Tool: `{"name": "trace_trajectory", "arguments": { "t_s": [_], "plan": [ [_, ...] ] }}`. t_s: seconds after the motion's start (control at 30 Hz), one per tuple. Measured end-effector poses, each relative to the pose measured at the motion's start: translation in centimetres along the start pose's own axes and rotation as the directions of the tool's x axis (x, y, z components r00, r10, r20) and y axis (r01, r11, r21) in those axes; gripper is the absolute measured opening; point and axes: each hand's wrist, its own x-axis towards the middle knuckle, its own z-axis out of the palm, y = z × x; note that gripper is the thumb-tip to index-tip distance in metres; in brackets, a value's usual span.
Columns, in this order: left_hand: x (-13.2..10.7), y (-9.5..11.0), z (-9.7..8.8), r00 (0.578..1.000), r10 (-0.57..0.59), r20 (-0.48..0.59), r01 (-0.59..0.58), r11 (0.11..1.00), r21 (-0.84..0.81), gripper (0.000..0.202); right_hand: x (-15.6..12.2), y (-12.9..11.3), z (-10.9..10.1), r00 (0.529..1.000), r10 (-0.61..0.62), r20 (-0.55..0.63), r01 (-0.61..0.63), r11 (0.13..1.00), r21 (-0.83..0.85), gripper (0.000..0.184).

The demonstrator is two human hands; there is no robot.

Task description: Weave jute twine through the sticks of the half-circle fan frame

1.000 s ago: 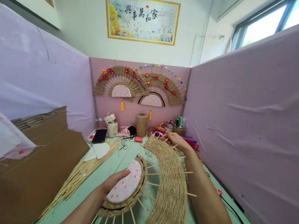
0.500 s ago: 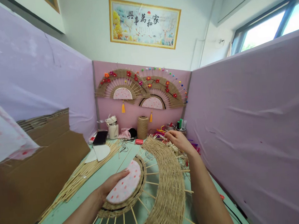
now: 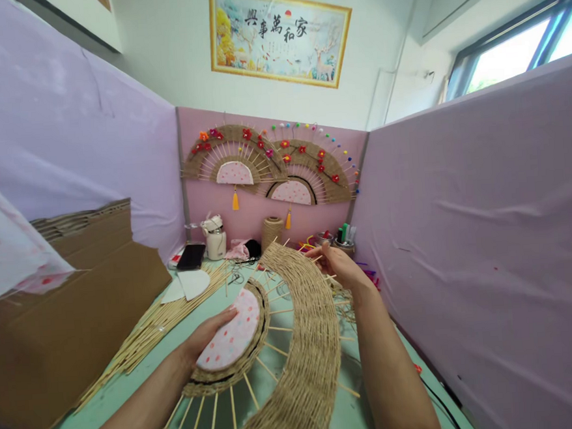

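My left hand (image 3: 209, 337) grips a half-round woven fan (image 3: 313, 324) at its centre. The thumb lies on the white-pink spotted cloth half-disc (image 3: 233, 332), and the other fingers are hidden underneath. Around that centre runs a twine border with a black line, and thin sticks spread from it to a wide band of woven twine. My right hand (image 3: 336, 263) is at the band's upper right edge, its fingers bent around the protruding stick ends; the exact grip is partly hidden. The fan is tilted, raised above the green table (image 3: 224, 304).
Two finished fans (image 3: 232, 149) with red flowers hang on the pink back panel. Bundled thin sticks (image 3: 162, 334) and white paper pieces (image 3: 195, 284) lie left, beside cardboard (image 3: 73, 321). Behind stand a phone (image 3: 191, 257), a white bottle (image 3: 214, 239), a twine spool (image 3: 271, 230) and a pen holder (image 3: 345, 242).
The fan has shifted up and slightly left with my left hand. My right hand has moved from beyond the fan's upper end to the stick ends along its outer edge.
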Motion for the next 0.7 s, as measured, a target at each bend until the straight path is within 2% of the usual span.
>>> {"name": "trace_trajectory", "arguments": {
  "t_s": [0.1,0.2,0.4,0.7],
  "plan": [
    [-0.4,0.2,0.4,0.998,-0.041,-0.057,0.038,0.998,-0.041,0.037,0.0,-0.1,0.3,0.999,0.032,0.001,-0.032,0.999,0.011,0.061],
    [-0.6,0.6,0.8,0.996,-0.050,-0.068,0.046,0.997,-0.064,0.043,0.0,-0.1,0.1,0.999,0.048,-0.005,-0.048,0.999,-0.021,0.059],
    [-0.4,0.9,0.5,0.995,0.020,-0.101,-0.024,0.999,-0.038,0.047,0.0,0.0,-0.3,0.992,0.004,-0.129,-0.034,0.971,-0.235,0.054],
    [0.4,0.4,-0.4,0.977,0.167,-0.131,-0.155,0.983,0.098,0.065,-1.0,-1.5,0.4,0.985,-0.093,-0.147,0.008,0.869,-0.495,0.042]
  ]
}}
